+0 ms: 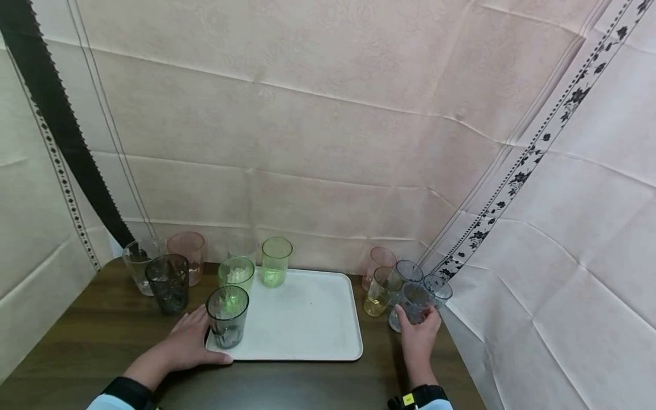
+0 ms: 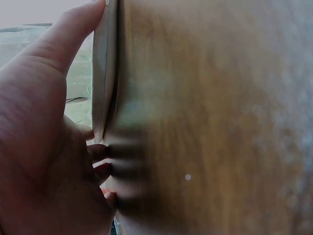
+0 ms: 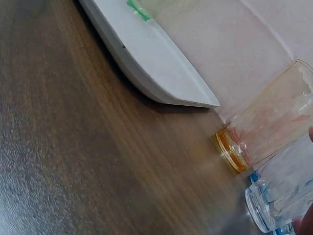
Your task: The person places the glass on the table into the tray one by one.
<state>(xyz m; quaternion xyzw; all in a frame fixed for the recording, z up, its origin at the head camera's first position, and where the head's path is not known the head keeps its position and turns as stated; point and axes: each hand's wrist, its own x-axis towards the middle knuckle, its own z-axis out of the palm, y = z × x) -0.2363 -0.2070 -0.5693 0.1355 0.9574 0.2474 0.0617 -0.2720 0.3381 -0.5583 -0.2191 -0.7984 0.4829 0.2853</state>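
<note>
Right grip (image 1: 420, 336) clasped round a clear glass (image 1: 411, 303), right of a white tray (image 1: 312, 324).
On the wooden surface (image 1: 307, 384), the left grip (image 1: 191, 343), unclenched, touches the tray's near-left corner, beside a gray glass (image 1: 228, 324); at right, an amber glass (image 1: 378, 296) stands next to the clear one.

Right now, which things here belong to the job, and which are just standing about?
Likely in the job:
White rectangular tray, touched by the left hand
Two green glasses and a smoky grey tumbler, on it
Clear bluish drinking glass, pinched by the right hand

Apparently standing about:
Clear glass, pink glass, dark grey glass, left of tray
Yellow glass near the right hand
</note>
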